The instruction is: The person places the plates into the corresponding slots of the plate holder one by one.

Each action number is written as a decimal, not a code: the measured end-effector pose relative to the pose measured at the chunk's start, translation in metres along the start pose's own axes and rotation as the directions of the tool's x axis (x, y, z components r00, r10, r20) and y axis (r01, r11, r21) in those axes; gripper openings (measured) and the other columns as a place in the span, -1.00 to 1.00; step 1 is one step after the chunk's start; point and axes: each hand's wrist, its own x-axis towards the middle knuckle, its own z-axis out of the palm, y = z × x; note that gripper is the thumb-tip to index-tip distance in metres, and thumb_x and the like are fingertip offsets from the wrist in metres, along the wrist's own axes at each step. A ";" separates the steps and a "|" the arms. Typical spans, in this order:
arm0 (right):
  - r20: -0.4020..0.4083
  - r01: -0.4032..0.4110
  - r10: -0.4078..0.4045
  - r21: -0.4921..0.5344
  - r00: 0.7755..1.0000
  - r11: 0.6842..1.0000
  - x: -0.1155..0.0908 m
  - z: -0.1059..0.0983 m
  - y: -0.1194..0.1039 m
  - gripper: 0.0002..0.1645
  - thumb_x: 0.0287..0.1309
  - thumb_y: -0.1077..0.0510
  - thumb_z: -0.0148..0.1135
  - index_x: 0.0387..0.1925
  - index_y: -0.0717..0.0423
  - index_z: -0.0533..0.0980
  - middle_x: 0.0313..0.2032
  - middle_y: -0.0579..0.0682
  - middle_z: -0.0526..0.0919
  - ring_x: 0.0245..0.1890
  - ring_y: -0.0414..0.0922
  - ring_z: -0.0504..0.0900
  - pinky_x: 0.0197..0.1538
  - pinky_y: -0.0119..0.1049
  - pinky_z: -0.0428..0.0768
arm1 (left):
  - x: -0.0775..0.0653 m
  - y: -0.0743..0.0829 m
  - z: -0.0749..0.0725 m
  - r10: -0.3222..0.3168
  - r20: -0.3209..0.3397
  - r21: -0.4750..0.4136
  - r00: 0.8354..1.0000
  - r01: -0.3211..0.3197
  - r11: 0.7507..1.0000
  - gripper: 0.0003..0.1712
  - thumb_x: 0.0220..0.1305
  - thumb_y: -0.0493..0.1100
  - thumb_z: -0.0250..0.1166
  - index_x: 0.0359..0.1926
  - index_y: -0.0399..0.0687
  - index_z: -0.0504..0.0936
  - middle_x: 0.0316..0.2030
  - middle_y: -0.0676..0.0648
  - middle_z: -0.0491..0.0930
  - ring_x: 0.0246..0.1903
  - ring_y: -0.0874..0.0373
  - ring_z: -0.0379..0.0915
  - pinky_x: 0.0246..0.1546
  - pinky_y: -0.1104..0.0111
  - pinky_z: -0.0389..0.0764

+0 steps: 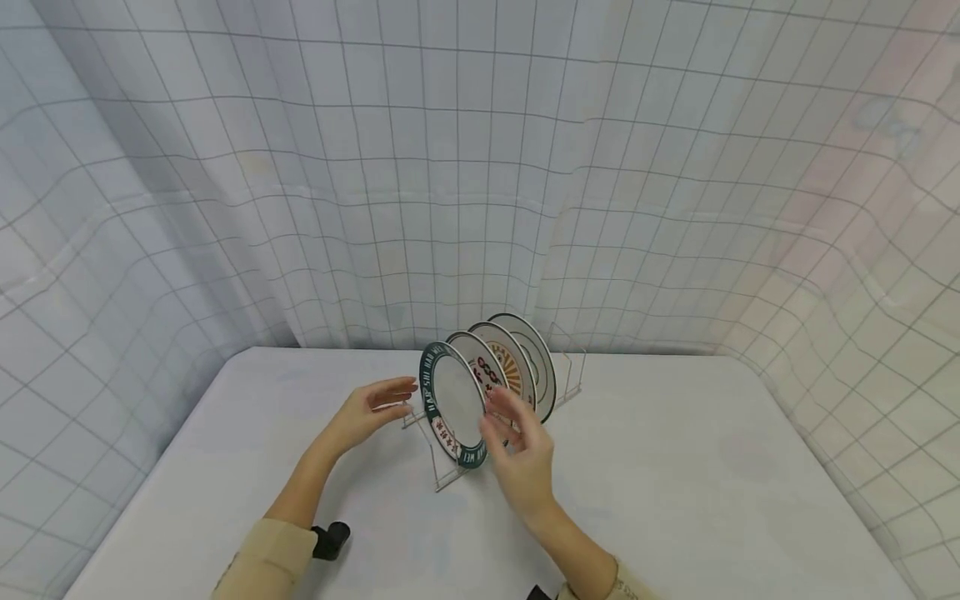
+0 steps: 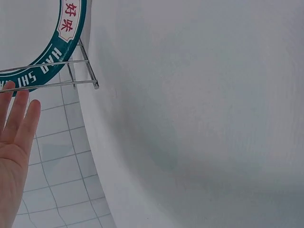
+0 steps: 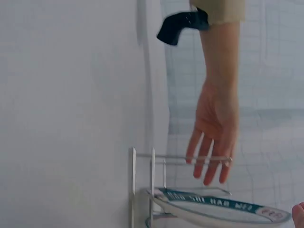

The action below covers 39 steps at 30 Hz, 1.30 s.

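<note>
Several round plates stand on edge in a wire rack. The front plate has a dark green rim with white lettering and a pale centre. Behind it are a plate with red markings, one with an orange ray pattern and a pale, dark-edged plate. My left hand is beside the front plate's left edge, fingers extended and holding nothing. At the plate's right side is my right hand, fingers loosely bent. A fingertip appears just off the rim in the right wrist view; whether it touches elsewhere is hidden.
The rack stands on a white-covered table, towards its back edge. White curtains with a grid pattern hang behind and on both sides. A black device is strapped at the left sleeve.
</note>
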 end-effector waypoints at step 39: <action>0.211 -0.300 0.364 -0.283 0.907 0.911 -0.057 0.001 0.020 -0.53 0.05 0.39 0.22 0.05 0.36 0.38 -0.01 0.12 0.40 0.01 0.07 0.45 0.11 -0.24 0.47 | -0.032 0.015 0.054 -0.065 -0.103 -0.185 0.993 0.045 0.982 -0.50 0.11 -0.26 0.31 0.09 -0.32 0.46 0.04 -0.33 0.45 0.08 -0.20 0.36 -0.18 0.49 0.58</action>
